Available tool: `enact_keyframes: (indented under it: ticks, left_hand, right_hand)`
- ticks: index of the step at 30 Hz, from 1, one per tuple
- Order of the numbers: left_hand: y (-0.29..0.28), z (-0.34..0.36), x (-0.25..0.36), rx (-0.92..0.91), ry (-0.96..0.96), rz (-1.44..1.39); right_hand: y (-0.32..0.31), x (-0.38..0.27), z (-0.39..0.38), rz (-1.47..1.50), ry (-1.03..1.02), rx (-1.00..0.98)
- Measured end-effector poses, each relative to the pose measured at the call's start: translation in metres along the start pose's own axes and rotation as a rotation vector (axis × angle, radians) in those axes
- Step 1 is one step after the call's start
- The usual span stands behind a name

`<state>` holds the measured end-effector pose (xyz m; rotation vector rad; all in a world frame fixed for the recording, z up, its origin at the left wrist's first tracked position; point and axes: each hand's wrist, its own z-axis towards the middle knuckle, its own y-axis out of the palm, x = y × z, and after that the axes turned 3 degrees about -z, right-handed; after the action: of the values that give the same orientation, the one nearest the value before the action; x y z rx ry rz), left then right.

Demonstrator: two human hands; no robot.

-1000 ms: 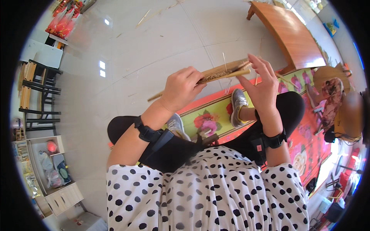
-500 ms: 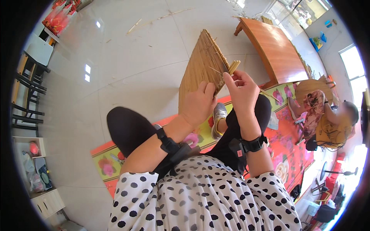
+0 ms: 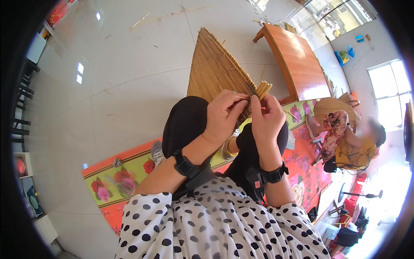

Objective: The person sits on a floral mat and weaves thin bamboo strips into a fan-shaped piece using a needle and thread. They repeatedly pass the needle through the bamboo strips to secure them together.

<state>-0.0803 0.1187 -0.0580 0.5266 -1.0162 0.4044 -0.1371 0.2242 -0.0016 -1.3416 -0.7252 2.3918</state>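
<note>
A stiff panel of tightly packed straw stalks (image 3: 211, 64), triangular in outline, stands upright in front of my knees. A small bundle of cut stalks (image 3: 264, 89) sticks out past its right edge. My left hand (image 3: 224, 115) is closed beside that edge, its thumb and fingertips pinching a thin strand (image 3: 242, 97). Close against it, my right hand (image 3: 268, 116) is closed at the panel's edge, thumb raised and fingers curled around the base of the bundle. What lies under the right fingertips is partly hidden.
A red and green floral mat (image 3: 125, 179) lies under my feet. Ahead on the right stands a low wooden table (image 3: 297, 60). A seated person (image 3: 355, 144) at the right has a round straw piece (image 3: 334, 108). Loose stalks (image 3: 140, 20) lie on the tiled floor.
My left hand has risen from the panel's face to its right edge and now pinches the strand next to my right hand. My left knee has moved in against the panel.
</note>
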Motion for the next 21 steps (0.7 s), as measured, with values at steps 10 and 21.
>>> enact_keyframes:
  ticks: [10,21]
  left_hand:
    - [0.001,0.007,-0.004,0.001,0.081,-0.013]
    - [-0.041,0.018,-0.003,0.322,0.006,-0.12]
  right_hand:
    - [0.009,-0.002,-0.014,-0.205,-0.135,0.062]
    - [0.008,0.016,0.005,-0.232,0.083,0.131]
